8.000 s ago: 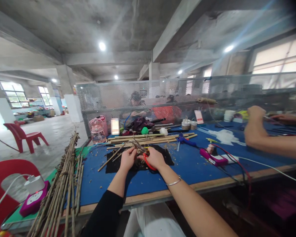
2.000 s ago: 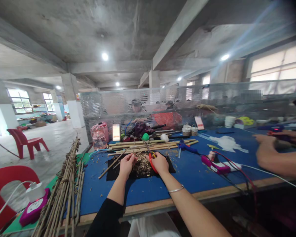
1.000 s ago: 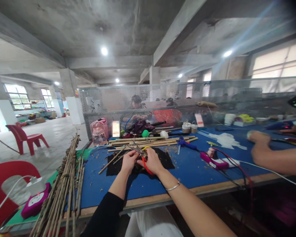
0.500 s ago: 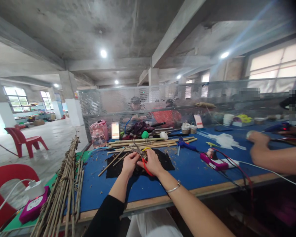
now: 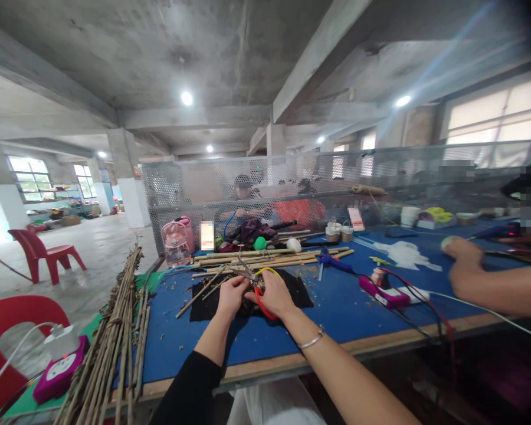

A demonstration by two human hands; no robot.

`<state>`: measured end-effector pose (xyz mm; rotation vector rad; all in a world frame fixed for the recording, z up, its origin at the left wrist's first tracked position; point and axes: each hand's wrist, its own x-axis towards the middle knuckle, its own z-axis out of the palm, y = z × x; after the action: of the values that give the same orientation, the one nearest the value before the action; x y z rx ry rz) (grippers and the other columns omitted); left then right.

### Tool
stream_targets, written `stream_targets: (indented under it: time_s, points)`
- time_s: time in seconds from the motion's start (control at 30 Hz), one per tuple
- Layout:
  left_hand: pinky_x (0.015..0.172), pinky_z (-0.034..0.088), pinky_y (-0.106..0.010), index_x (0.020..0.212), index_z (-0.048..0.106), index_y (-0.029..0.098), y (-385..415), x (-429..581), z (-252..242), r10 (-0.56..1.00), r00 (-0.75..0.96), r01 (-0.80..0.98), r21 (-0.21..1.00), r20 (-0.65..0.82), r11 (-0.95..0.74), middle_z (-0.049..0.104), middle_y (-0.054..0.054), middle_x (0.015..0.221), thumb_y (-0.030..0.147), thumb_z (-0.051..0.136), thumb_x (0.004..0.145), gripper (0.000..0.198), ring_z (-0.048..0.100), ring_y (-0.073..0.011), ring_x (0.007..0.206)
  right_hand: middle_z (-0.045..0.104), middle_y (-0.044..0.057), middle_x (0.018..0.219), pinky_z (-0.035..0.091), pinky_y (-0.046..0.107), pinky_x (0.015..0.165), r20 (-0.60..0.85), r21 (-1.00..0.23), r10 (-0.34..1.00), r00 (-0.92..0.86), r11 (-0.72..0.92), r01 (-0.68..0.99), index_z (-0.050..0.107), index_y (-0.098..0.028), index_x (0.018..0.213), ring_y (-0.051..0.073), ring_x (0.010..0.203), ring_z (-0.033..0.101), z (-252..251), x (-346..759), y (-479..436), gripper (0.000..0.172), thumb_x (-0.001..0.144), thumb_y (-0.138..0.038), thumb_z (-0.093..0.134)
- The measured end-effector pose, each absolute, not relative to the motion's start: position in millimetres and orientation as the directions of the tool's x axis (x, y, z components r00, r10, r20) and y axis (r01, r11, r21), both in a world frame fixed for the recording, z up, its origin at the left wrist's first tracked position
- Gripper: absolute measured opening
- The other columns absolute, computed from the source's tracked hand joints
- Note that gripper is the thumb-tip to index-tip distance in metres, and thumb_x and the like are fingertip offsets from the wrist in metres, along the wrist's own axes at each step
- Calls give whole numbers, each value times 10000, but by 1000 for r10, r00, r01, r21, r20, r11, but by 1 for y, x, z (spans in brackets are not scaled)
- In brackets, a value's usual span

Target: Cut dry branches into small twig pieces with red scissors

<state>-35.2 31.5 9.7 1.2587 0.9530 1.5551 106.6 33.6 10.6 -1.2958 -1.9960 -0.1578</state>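
Observation:
My left hand (image 5: 230, 296) and my right hand (image 5: 275, 293) meet over a black cloth (image 5: 297, 287) on the blue table (image 5: 336, 307). The right hand is closed on red-handled shears (image 5: 257, 288), whose blades point up and left toward the left hand. The left hand pinches a small bundle of thin twigs (image 5: 243, 276) at the blades. Dry chips lie under both hands on the cloth.
Long bamboo sticks (image 5: 265, 257) lie across the table behind the cloth. A bundle of thin canes (image 5: 115, 336) runs along the left edge beside a purple power strip (image 5: 57, 373). A blue glue gun (image 5: 331, 261) and a purple tool (image 5: 383, 293) lie right. Another person's arm (image 5: 491, 283) works at the right.
Two seconds ago my hands were apart over a loose pile of chips; they have come together, shears against the twigs. The other person's arm shifted slightly.

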Motion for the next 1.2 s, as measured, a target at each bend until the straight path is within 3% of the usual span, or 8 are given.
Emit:
stream_targets:
  time_s: [0.23,0.43,0.63,0.83,1.07,1.2]
  points:
    - [693,450,-267,829,698,112,36,-34,5,965,-60,-248,933,256,-263,684,-92,829,353,729,542,376,602,-167,715,604,58,813,354,271,606,506,-328,845,-172,373,868,461,-192,877,208,748,578,13,105,29,448,679,-583,551]
    - [493,391,-196,833,694,99,32,-35,8,977,-83,-215,954,198,-212,656,-45,678,397,709,562,404,517,-90,517,634,67,817,358,268,603,428,-347,893,-141,306,887,485,-205,899,224,767,610,14,104,28,466,685,-618,526]
    - [422,330,-173,934,670,103,35,-36,4,985,-73,-230,959,156,-169,656,-54,728,420,711,554,497,473,-59,461,645,70,821,366,272,598,378,-378,918,-119,270,886,505,-212,896,235,776,619,14,104,30,479,676,-637,519]
    - [593,440,-215,896,675,120,39,-34,1,967,-33,-240,937,252,-252,676,-78,825,318,736,539,412,583,-127,647,634,66,812,364,272,608,409,-339,908,-93,245,908,492,-197,873,232,762,613,12,107,32,481,683,-638,508]
    - [660,449,-269,734,697,110,38,-41,2,948,-105,50,953,301,-298,685,-85,743,244,717,545,233,600,-175,672,593,81,860,375,292,668,559,-291,814,-158,371,882,481,-173,854,237,831,568,12,105,32,529,617,-637,574]
    - [652,441,-268,689,701,121,36,-42,3,940,-91,111,942,328,-318,676,-74,701,269,695,567,192,590,-176,661,598,73,842,374,284,641,524,-312,835,-165,369,876,477,-180,863,221,795,579,9,106,34,472,658,-597,564]
